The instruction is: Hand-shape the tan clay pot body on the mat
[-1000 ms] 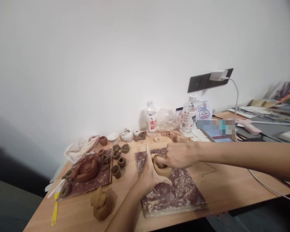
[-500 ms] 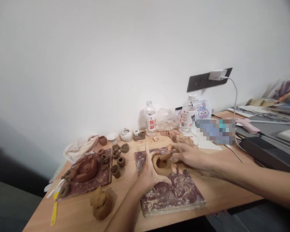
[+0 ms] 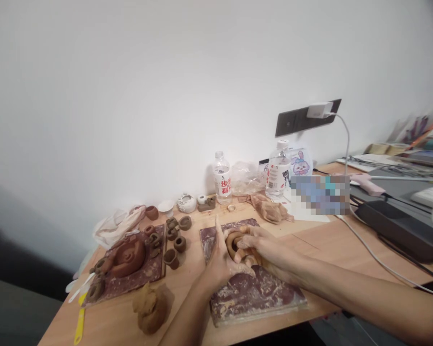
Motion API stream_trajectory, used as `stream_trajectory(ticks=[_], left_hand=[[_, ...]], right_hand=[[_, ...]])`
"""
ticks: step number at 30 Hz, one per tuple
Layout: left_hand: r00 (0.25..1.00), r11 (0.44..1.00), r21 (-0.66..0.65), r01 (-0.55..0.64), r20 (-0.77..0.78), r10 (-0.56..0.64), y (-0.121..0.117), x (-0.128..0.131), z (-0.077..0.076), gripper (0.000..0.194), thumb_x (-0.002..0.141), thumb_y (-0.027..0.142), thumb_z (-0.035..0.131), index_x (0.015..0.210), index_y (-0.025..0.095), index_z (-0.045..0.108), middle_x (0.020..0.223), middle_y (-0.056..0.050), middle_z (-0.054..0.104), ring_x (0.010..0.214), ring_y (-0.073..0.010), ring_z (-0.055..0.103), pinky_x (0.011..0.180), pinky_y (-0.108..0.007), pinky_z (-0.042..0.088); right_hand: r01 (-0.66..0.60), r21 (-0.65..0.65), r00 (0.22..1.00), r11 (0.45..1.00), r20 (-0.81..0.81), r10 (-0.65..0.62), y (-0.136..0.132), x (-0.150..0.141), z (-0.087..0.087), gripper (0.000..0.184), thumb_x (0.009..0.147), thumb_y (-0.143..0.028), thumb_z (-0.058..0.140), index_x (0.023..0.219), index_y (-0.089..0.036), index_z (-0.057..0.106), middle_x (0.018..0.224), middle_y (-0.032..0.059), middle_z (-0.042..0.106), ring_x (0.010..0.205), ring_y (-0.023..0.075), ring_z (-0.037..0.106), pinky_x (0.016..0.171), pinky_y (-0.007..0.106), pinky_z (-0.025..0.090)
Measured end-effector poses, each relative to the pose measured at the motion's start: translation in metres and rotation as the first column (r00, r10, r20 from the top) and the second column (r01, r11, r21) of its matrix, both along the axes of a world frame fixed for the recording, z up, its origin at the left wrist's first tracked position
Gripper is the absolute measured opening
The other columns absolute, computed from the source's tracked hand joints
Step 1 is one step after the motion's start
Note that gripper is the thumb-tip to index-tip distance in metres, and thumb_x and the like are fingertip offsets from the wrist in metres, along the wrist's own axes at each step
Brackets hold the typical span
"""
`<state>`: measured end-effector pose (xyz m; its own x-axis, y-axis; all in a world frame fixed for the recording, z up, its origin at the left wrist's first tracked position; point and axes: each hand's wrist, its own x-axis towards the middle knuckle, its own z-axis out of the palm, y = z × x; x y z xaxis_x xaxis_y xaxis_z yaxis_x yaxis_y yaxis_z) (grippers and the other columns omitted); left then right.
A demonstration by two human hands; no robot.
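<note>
A small round clay pot [image 3: 231, 244] with a hollow middle sits on a stained dark red board [image 3: 256, 295]. My left hand [image 3: 223, 264] cups its left and near side, index finger stretched up and away, thumb lying along the front. From the right, my right hand [image 3: 262, 246] grips the pot's wall, some fingertips in the opening and others on the outside. The hands cover much of the pot's right side. A lump of yellowish-brown clay [image 3: 149, 307] rests on the table left of the board.
Several small clay vessels, including a cup [image 3: 171, 258], stand to the left. Beyond them, a second board [image 3: 153, 271] bears a reddish clay piece [image 3: 128, 254]. Two bottles [image 3: 222, 180] stand by the wall. A yellow tool [image 3: 80, 324] lies front left; a cable [image 3: 378, 266] crosses the right.
My right hand has moved left and closer over the pot, its fingers now in the opening and on the wall. My left hand stays around the pot. The view has shifted slightly.
</note>
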<state>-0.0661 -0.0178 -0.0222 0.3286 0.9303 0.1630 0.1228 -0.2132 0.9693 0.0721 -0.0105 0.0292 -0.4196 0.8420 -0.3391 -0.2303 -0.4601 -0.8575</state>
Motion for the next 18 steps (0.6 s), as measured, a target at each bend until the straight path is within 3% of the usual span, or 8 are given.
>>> stream_trajectory(ticks=[3, 6, 9, 11, 12, 14, 16, 18], left_hand=[[1.0, 1.0, -0.028, 0.012, 0.016, -0.012, 0.001, 0.0, -0.004, 0.147, 0.055, 0.039, 0.089, 0.144, 0.03, -0.028, 0.134, -0.016, 0.049, 0.118, -0.0291, 0.055, 0.106, -0.052, 0.038], [0.999, 0.999, -0.032, 0.004, 0.033, -0.003, 0.003, 0.001, -0.006, 0.152, 0.051, 0.038, 0.09, 0.143, 0.029, -0.03, 0.134, -0.015, 0.047, 0.122, -0.0293, 0.052, 0.106, -0.049, 0.039], [1.0, 1.0, -0.022, -0.022, -0.016, 0.021, 0.004, 0.001, -0.004, 0.151, 0.051, 0.038, 0.09, 0.143, 0.027, -0.03, 0.131, -0.014, 0.049, 0.125, -0.0297, 0.049, 0.109, -0.05, 0.034], [0.999, 1.0, -0.011, -0.027, -0.037, 0.027, 0.004, 0.002, -0.001, 0.151, 0.051, 0.037, 0.09, 0.143, 0.027, -0.03, 0.131, -0.012, 0.05, 0.125, -0.0295, 0.049, 0.11, -0.051, 0.033], [0.999, 1.0, -0.009, -0.025, -0.038, 0.025, 0.003, 0.002, 0.0, 0.152, 0.051, 0.036, 0.09, 0.143, 0.027, -0.03, 0.131, -0.012, 0.051, 0.125, -0.0294, 0.049, 0.11, -0.051, 0.032], [0.999, 1.0, -0.017, -0.025, -0.038, 0.025, 0.002, 0.002, 0.002, 0.153, 0.05, 0.035, 0.091, 0.143, 0.027, -0.03, 0.132, -0.012, 0.051, 0.126, -0.0297, 0.048, 0.111, -0.05, 0.032], [0.998, 0.999, -0.032, -0.04, -0.054, 0.038, 0.001, 0.002, 0.003, 0.154, 0.049, 0.035, 0.091, 0.143, 0.027, -0.03, 0.134, -0.013, 0.05, 0.128, -0.0305, 0.047, 0.111, -0.05, 0.032], [0.995, 0.998, -0.038, -0.056, -0.079, 0.053, 0.001, 0.002, 0.003, 0.154, 0.049, 0.035, 0.091, 0.143, 0.026, -0.031, 0.134, -0.013, 0.05, 0.128, -0.0309, 0.047, 0.111, -0.051, 0.032]], right_hand=[[-0.07, 0.029, 0.998, 0.997, 0.011, 0.069, 0.0, 0.001, 0.002, 0.025, 0.056, -0.016, 0.053, 0.077, -0.021, 0.04, 0.05, -0.008, 0.051, 0.039, 0.0083, 0.05, 0.036, 0.017, 0.036], [-0.255, 0.113, 0.963, 0.96, 0.125, 0.241, 0.004, 0.01, 0.007, 0.023, 0.058, -0.019, 0.051, 0.078, -0.021, 0.041, 0.046, -0.0091, 0.048, 0.035, 0.0079, 0.046, 0.034, 0.017, 0.032], [-0.515, 0.196, 0.839, 0.835, 0.314, 0.444, 0.011, 0.026, 0.015, 0.023, 0.065, -0.016, 0.049, 0.086, -0.02, 0.041, 0.052, -0.0091, 0.05, 0.033, 0.0068, 0.045, 0.035, 0.016, 0.029], [-0.637, 0.255, 0.731, 0.728, 0.501, 0.464, 0.013, 0.036, 0.021, 0.022, 0.071, -0.013, 0.047, 0.089, -0.021, 0.039, 0.059, -0.0078, 0.052, 0.035, 0.0071, 0.046, 0.039, 0.018, 0.033], [-0.667, 0.308, 0.686, 0.678, 0.608, 0.399, 0.013, 0.04, 0.023, 0.02, 0.073, -0.01, 0.045, 0.089, -0.021, 0.038, 0.062, -0.0061, 0.053, 0.039, 0.0083, 0.049, 0.042, 0.019, 0.037], [-0.68, 0.459, 0.633, 0.572, 0.761, 0.141, 0.012, 0.047, 0.023, 0.017, 0.077, -0.008, 0.043, 0.089, -0.02, 0.039, 0.07, -0.0002, 0.058, 0.053, 0.0134, 0.058, 0.053, 0.025, 0.045], [-0.638, 0.601, 0.616, 0.481, 0.774, -0.15, 0.009, 0.051, 0.014, 0.015, 0.082, -0.009, 0.042, 0.094, -0.018, 0.044, 0.082, 0.0078, 0.063, 0.072, 0.0198, 0.063, 0.067, 0.031, 0.049], [-0.572, 0.696, 0.602, 0.435, 0.716, -0.353, 0.006, 0.053, -0.004, 0.018, 0.088, -0.015, 0.041, 0.105, -0.017, 0.048, 0.099, 0.0144, 0.065, 0.088, 0.0247, 0.064, 0.077, 0.039, 0.051]])
